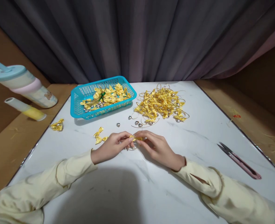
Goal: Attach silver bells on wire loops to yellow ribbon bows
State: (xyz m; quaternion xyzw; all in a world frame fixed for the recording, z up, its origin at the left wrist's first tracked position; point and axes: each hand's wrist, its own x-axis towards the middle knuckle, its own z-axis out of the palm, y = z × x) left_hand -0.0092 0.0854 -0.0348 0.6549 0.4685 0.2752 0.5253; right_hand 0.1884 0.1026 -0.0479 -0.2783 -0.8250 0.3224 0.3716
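Note:
Between my two hands, low over the white table, is a yellow ribbon bow [139, 138], partly covered by fingers. My left hand [115, 143] pinches its left end with thumb and forefinger. From the other side my right hand [157, 147] grips the bow the same way, fingertips close to the left ones. A thin cord loop [133, 148] curves out below the fingertips. Loose yellow bows [100, 136] lie left of my left hand. Small silver heart-shaped bells or beads [138, 124] rest just beyond the hands.
A blue plastic basket [75, 104] holds bows and silver pieces. Right of it is a heap of yellow bows with cords [159, 104]. Thread snips [240, 161] lie at the right. At the left stand a tumbler [27, 85] and a thread spool [26, 109], near another bow bundle [57, 125].

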